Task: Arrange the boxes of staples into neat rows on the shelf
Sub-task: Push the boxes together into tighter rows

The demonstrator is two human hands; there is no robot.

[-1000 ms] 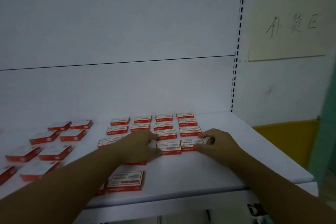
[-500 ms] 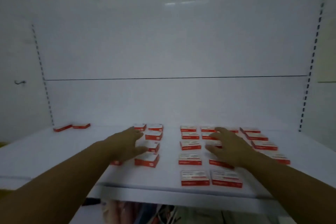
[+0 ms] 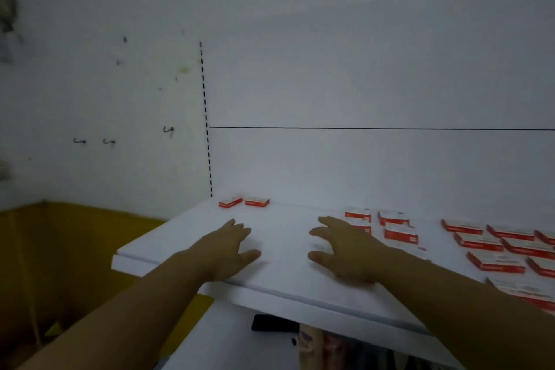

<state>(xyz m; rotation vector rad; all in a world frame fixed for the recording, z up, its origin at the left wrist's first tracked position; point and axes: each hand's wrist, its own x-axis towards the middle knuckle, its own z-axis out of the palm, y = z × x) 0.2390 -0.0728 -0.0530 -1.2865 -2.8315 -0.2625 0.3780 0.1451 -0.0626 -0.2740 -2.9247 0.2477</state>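
Two red-and-white staple boxes (image 3: 243, 202) lie apart from the others at the shelf's far left corner. Several more staple boxes (image 3: 480, 242) sit in rows at the right, running out of view. My left hand (image 3: 226, 245) hovers flat over the bare white shelf (image 3: 282, 237), fingers spread, holding nothing. My right hand (image 3: 345, 246) is likewise spread and empty, just left of a small group of boxes (image 3: 396, 227), and covers part of one of them.
The shelf's left end (image 3: 120, 258) drops off beside a yellow-brown cardboard bin (image 3: 60, 249). A white back panel with a slotted upright (image 3: 205, 117) rises behind. Dark items (image 3: 274, 323) show under the front lip.
The view has swung left across the shelf. Both hands left the rows of boxes on the right and moved over bare shelf near the left end, still empty.
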